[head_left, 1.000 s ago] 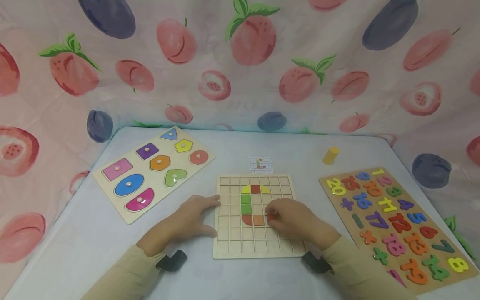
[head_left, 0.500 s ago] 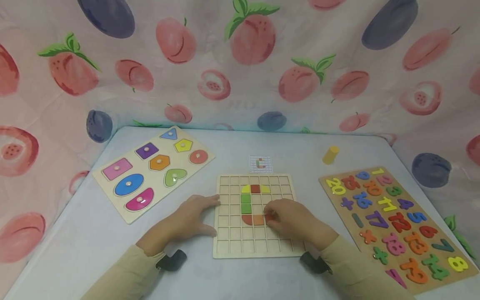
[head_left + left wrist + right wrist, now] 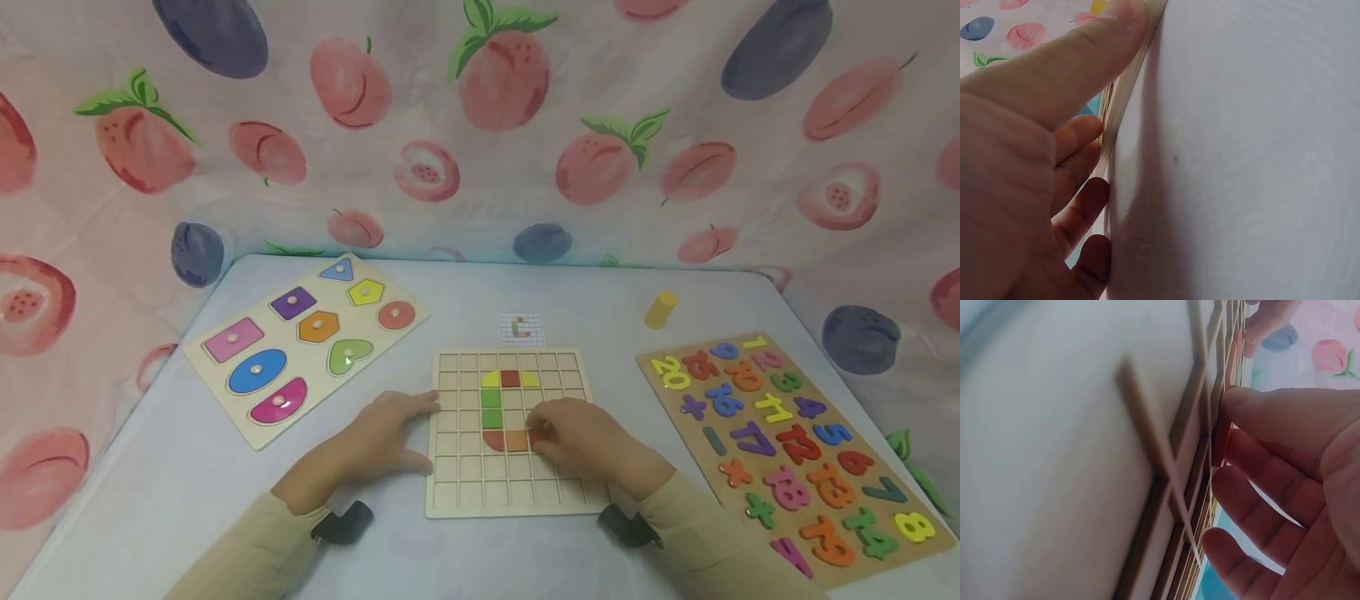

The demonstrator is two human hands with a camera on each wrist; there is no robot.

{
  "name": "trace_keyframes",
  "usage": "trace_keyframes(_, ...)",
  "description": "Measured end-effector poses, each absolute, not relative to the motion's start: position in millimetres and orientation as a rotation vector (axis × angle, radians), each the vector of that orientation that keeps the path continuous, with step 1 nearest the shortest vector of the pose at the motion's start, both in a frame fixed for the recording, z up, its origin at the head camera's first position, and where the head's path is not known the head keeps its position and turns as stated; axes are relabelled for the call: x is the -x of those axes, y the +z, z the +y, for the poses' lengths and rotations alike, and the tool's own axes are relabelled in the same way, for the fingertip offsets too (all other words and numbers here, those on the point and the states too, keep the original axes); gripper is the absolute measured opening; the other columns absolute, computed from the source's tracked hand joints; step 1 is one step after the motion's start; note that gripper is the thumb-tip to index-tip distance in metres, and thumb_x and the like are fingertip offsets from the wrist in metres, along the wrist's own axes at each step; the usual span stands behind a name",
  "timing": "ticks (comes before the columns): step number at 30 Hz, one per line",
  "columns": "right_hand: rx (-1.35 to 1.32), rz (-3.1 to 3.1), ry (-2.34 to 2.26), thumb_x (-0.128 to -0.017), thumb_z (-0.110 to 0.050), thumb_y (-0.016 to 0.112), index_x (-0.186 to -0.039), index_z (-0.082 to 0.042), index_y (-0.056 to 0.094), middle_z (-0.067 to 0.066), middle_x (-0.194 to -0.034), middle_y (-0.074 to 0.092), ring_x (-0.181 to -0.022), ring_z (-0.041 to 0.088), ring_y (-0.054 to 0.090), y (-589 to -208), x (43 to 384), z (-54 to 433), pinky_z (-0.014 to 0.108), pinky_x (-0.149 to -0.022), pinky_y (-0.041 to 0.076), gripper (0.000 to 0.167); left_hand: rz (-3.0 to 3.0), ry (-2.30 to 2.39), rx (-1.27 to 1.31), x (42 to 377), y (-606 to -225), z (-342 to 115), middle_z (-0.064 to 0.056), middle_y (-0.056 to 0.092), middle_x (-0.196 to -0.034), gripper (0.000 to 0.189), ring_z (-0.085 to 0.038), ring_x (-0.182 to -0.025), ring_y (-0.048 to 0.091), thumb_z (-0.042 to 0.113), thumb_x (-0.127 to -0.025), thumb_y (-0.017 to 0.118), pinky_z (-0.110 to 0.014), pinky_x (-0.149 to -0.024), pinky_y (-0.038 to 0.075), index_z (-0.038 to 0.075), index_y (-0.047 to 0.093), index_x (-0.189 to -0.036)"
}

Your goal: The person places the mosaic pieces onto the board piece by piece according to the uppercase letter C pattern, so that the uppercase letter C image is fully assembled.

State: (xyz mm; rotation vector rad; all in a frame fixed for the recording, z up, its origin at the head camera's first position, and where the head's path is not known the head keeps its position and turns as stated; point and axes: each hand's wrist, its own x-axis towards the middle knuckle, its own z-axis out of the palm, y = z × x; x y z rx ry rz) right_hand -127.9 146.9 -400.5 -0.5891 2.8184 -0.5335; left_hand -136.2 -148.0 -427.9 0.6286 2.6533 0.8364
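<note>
A wooden grid board (image 3: pixel 480 511) lies in front of me. Set in its cells are yellow corner pieces (image 3: pixel 491 380), a red square (image 3: pixel 510 379), green squares (image 3: pixel 491 408), a reddish rounded piece (image 3: pixel 494 440) and an orange square (image 3: pixel 516 441). My right hand (image 3: pixel 585 433) is over the board, pinching a small red piece (image 3: pixel 1222 434) between thumb and index finger at the cell right of the orange square. Its far side is hidden by the fingers. At the board's left edge, my left hand (image 3: pixel 375 437) rests its fingertips and thumb, fingers loosely extended.
A small printed pattern card (image 3: pixel 521 329) lies behind the board. To the left is a knobbed shape puzzle (image 3: pixel 382 267); to the right, a number puzzle (image 3: pixel 678 400). A yellow cylinder (image 3: pixel 662 310) stands at the back right. A fruit-print cloth (image 3: pixel 480 167) hangs behind the table.
My right hand has shifted slightly left, bringing the red piece down against the cell beside the orange square. The left hand stays in place at the board's edge.
</note>
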Motion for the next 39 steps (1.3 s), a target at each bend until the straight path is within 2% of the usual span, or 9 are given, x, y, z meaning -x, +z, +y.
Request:
trace_keyframes(17, 0.573, 2.817, -0.538, -0.086, -0.013, 0.077, -0.102, -0.013, 0.074, -0.006, -0.090, 0.068, -0.085, 0.014, 0.060, -400.8, 128.1, 146.5, 0.037, -0.084, 0.052, 0.016, 2.650, 0.838, -0.616, 135.5, -427.8, -148.1, 0.007, 0.045, -0.154, 0.081, -0.027, -0.137, 0.040, 0.030, -0.074, 0.090, -0.048, -0.108, 0.039, 0.017, 0.054, -0.145)
trace_keyframes(27, 0.677, 2.796, -0.568, -0.085, -0.012, 0.075, -0.107, -0.010, 0.073, -0.001, -0.099, 0.070, -0.094, 0.018, 0.062, -402.0, 127.9, 149.3, 0.041, -0.089, 0.052, 0.022, 2.651, 0.838, -0.622, 135.8, -428.9, -148.8, 0.007, 0.045, -0.153, 0.081, -0.027, -0.137, 0.040, 0.030, -0.074, 0.090, -0.048, -0.109, 0.039, 0.017, 0.054, -0.145)
trace_keyframes(39, 0.644, 2.826, -0.525, -0.086, -0.013, 0.076, -0.103, -0.013, 0.073, -0.004, -0.094, 0.068, -0.091, 0.015, 0.060, -403.1, 127.1, 145.4, 0.037, -0.085, 0.052, 0.017, 2.654, 0.828, -0.618, 136.1, -429.0, -148.4, 0.007, 0.045, -0.153, 0.081, -0.027, -0.136, 0.040, 0.031, -0.074, 0.090, -0.048, -0.109, 0.038, 0.018, 0.054, -0.146)
